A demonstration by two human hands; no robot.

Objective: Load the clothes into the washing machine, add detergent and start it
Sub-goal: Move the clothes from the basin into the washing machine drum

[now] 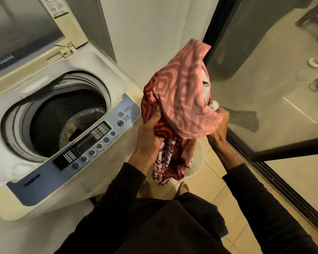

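Holding a bundle of clothes (180,99) at the centre right of the frame, both hands grip it from below: the left hand (149,136) is clenched on the dark red patterned folds, and the right hand (219,125) is curled under the pink cloth. The bundle hangs above a pale basket (197,162) on the tiled floor (215,182), beside the washing machine (92,74). Its lid (24,32) stands open at the upper left, and some laundry already lies in the drum (75,118). A tail of fabric dangles low; in my judgement it could snag on the control panel (92,142) or slip to the floor on the way across.
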